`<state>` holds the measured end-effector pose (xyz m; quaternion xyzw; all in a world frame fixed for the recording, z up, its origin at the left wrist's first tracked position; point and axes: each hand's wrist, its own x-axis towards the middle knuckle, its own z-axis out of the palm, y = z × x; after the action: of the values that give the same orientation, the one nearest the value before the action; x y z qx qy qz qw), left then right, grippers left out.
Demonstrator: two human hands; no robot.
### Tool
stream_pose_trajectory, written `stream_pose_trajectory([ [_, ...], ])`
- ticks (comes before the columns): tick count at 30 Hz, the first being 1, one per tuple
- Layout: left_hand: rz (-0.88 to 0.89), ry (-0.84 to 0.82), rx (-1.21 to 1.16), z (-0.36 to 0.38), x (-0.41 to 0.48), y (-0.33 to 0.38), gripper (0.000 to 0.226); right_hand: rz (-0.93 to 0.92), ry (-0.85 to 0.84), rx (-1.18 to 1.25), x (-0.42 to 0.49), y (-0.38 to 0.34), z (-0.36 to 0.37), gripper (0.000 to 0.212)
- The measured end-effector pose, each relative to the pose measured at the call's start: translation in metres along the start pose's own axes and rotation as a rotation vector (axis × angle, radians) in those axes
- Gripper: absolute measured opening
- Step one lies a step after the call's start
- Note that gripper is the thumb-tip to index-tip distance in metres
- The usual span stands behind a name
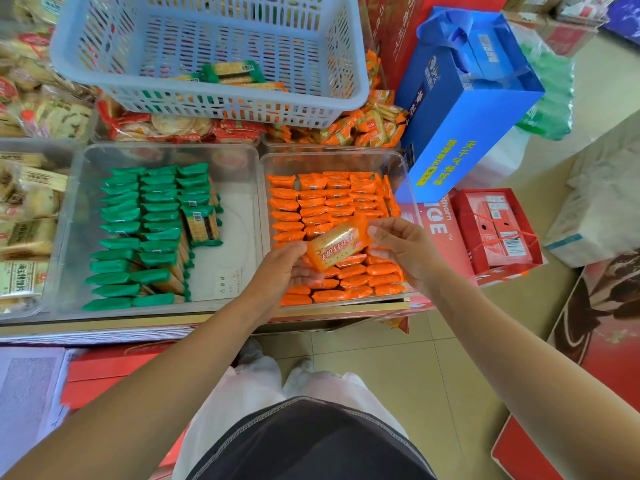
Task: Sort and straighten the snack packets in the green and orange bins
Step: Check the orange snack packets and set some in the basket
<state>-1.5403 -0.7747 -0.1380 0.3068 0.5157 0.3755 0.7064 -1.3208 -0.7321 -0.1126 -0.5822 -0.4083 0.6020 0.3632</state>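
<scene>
An orange cracker packet is held flat above the near half of the clear bin of orange packets. My left hand grips its near left end and my right hand pinches its far right end. The orange packets stand on edge in neat rows. To the left, a second clear bin holds green packets in rows along its left side, with one green packet lying face up on top and bare bin floor at the right.
A grey slotted basket with a few packets sits behind the bins on piles of snacks. A blue gift bag and red boxes stand to the right. More snack trays lie at the left. Tiled floor is below.
</scene>
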Motion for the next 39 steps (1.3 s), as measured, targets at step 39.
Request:
stream_pose_trajectory([
  [39,0.598,0.008,1.890,-0.054,0.034,-0.030,0.064,-0.534,-0.044,-0.835,0.050,0.006,0.020,0.036],
])
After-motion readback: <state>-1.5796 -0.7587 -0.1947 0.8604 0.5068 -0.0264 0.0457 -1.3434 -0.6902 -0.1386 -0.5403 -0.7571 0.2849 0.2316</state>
